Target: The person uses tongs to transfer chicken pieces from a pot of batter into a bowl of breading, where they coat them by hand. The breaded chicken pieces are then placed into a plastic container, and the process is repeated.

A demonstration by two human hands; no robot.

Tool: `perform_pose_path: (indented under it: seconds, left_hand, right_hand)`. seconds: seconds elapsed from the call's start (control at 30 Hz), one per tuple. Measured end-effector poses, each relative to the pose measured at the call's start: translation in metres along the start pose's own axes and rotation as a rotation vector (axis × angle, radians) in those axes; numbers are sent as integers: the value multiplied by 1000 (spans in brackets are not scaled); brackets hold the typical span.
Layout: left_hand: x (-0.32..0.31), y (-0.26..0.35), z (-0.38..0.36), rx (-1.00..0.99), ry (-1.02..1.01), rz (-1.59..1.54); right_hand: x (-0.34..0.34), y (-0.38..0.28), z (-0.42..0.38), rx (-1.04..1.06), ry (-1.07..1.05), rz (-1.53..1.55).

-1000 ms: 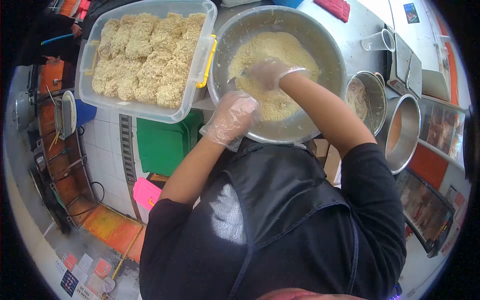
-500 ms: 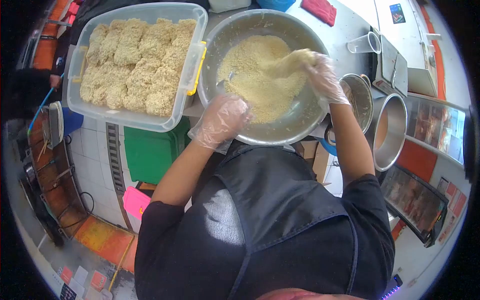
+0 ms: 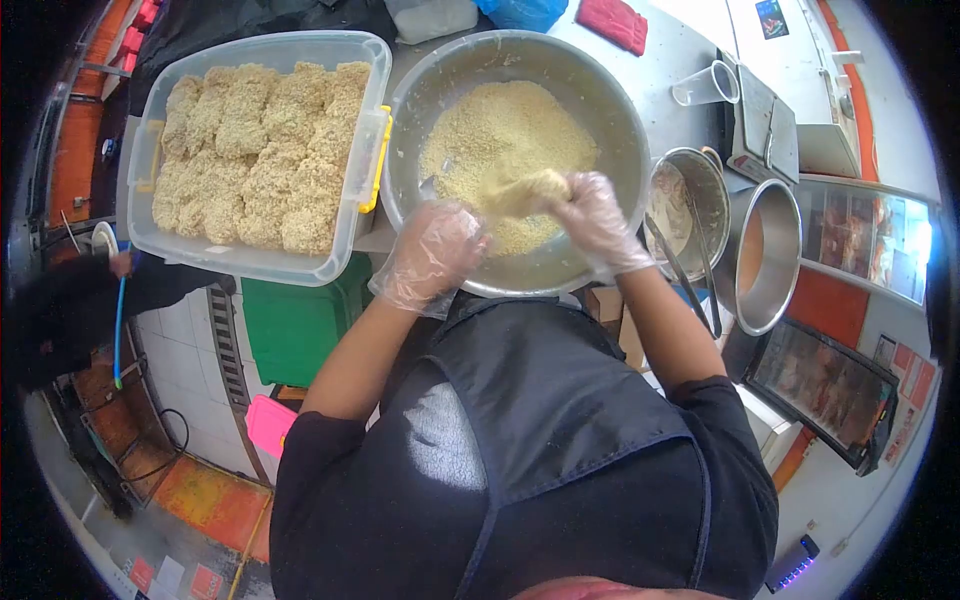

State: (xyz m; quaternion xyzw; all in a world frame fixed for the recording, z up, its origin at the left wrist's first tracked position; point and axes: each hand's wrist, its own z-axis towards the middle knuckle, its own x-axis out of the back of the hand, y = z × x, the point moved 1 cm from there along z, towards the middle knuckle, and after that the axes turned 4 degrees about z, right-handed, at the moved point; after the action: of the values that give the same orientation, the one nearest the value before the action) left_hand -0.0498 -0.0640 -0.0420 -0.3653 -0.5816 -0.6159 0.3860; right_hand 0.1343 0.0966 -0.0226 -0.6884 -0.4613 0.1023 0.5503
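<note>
A wide metal bowl (image 3: 612, 110) holds pale yellow crumbs (image 3: 515, 120). Over its right half, my right hand (image 3: 592, 215) in a clear plastic glove is closed on one end of a crumb-coated piece (image 3: 530, 190), which stretches leftward just above the crumbs. My left hand (image 3: 437, 248), also gloved, is at the bowl's lower left rim with its fingers curled; what they hold, if anything, is hidden. Left of the bowl, a clear plastic tub (image 3: 270, 262) with yellow latches contains several coated pieces (image 3: 245, 115) packed in rows.
To the right stand a metal pot (image 3: 688, 190) with tongs (image 3: 690, 275) and a taller pot (image 3: 768, 245) of orange liquid. A plastic cup (image 3: 706, 85) and red cloth (image 3: 612, 22) lie farther back. A green bin (image 3: 300, 335) is below the tub. Another person's arm (image 3: 90, 290) holds a blue stick.
My right hand has come left and lower with the coated piece, nearer my left hand. The other person at the left has moved closer. The whole view has shifted slightly.
</note>
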Motion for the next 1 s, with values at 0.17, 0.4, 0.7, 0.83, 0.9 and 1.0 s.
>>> perform_pose_path:
  seconds: [0.17, 0.4, 0.7, 0.83, 0.9, 1.0]
  left_hand:
    - [-1, -4, -3, 59, 284, 22]
    - [2, -6, -4, 32, 383, -41]
    - [1, -10, -5, 46, 395, -81]
    - [1, -14, -5, 38, 413, -122]
    - [2, -14, -5, 27, 427, -116]
    - [-3, -15, -6, 9, 445, -98]
  right_hand:
    - [1, 12, -6, 57, 59, 130]
    - [79, 13, 19, 168, 491, 138]
    - [24, -35, -20, 26, 108, 166]
    - [-7, -34, -53, -113, -170, 185]
    - [-5, -28, -55, -129, -186, 141]
    - [12, -30, -43, -104, 39, 312]
